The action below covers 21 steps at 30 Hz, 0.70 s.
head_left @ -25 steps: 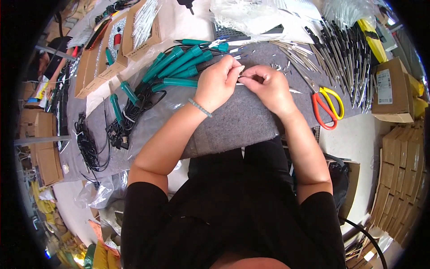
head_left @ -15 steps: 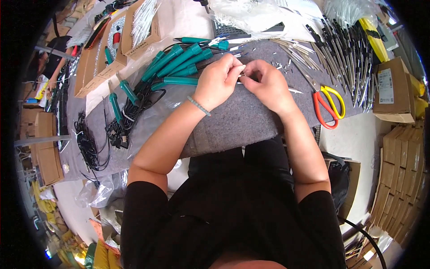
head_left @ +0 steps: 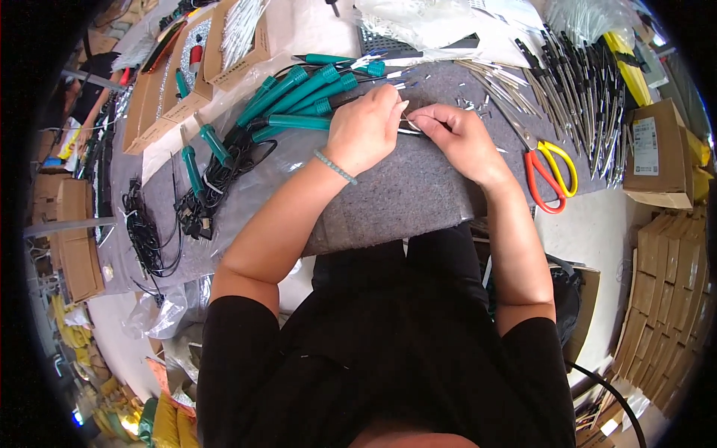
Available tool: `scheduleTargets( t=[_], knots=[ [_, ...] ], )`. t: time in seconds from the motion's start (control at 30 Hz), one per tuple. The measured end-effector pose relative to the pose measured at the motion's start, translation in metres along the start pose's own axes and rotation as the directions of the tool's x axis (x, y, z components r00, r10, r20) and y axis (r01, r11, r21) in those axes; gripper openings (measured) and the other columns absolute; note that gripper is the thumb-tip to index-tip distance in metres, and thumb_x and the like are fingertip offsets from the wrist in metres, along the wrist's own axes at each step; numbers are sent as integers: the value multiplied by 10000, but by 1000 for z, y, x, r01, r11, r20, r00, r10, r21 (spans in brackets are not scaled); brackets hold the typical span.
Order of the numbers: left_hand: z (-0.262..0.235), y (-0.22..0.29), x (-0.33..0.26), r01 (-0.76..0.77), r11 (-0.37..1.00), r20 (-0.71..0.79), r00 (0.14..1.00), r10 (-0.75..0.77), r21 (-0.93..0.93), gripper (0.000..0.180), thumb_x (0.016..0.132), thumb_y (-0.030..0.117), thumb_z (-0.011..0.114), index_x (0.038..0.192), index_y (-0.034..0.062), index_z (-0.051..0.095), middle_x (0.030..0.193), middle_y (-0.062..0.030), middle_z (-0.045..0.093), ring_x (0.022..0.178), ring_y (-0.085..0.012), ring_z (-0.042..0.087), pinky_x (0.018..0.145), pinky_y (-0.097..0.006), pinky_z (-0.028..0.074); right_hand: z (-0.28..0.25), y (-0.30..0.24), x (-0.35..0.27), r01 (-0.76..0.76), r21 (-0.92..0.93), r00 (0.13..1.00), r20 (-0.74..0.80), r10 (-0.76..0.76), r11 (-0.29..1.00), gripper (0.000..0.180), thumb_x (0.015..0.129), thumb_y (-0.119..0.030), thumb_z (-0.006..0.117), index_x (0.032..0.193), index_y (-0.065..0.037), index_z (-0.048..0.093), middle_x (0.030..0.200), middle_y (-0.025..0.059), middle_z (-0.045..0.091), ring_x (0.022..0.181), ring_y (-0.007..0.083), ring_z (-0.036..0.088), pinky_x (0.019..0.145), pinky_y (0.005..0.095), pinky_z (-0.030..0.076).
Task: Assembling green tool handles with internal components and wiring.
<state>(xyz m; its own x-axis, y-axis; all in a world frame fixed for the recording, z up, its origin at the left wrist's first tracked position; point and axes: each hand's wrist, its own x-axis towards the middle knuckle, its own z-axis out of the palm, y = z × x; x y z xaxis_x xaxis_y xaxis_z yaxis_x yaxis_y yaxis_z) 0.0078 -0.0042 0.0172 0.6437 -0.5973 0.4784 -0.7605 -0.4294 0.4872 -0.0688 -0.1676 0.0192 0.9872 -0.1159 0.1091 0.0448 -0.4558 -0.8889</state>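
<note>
My left hand (head_left: 366,127) is closed in a pinch, with a bracelet on its wrist. Facing it, my right hand (head_left: 463,142) pinches with thumb and forefinger. A thin wire-like piece (head_left: 408,119) spans the small gap between the fingertips; its ends are hidden by the fingers. Left of my left hand lie several green soldering iron handles (head_left: 299,93) with black cords (head_left: 228,179). Scissors (head_left: 549,175) with one red and one yellow handle rest to the right of my right hand. Small metal pieces (head_left: 470,104) are scattered just beyond it.
The work table has a grey felt-like cover (head_left: 396,198). Long metal rods with black parts (head_left: 575,97) are heaped at the far right, beside a cardboard box (head_left: 657,153). Open cardboard trays (head_left: 243,60) stand far left. A plastic bag (head_left: 411,22) lies at the back.
My right hand has drawn slightly right and down, away from the left, and the thin piece between them shows more. My left hand has turned a little, its back more visible.
</note>
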Motion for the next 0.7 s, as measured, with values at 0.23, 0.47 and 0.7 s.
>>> scheduleTargets(
  t=[0.23,0.47,0.7],
  knots=[
    [-1,2,-1,28,974,-25,999,-34,-227,155,883,159,604,834,42,514,760,-149,617,688,-350,616,582,-416,481,11,-10,-1,-78,32,997,-19,79,996,169,789,-212,697,885,-73,693,777,85,682,689,185,649,650,307,507],
    [0,5,-1,61,947,5,998,-62,-316,144,877,133,612,827,32,523,746,-152,616,687,-343,619,584,-398,477,17,-8,-1,185,-402,958,-129,-256,897,114,752,-166,663,815,-72,648,780,95,656,754,298,641,664,400,501],
    [1,4,1,80,963,5,997,-82,-256,134,897,95,614,829,1,548,685,-77,580,591,-110,530,530,-267,435,11,-8,-10,221,-269,956,-128,-263,937,105,748,-83,670,849,-84,641,804,55,654,749,251,640,659,367,498]
  ],
)
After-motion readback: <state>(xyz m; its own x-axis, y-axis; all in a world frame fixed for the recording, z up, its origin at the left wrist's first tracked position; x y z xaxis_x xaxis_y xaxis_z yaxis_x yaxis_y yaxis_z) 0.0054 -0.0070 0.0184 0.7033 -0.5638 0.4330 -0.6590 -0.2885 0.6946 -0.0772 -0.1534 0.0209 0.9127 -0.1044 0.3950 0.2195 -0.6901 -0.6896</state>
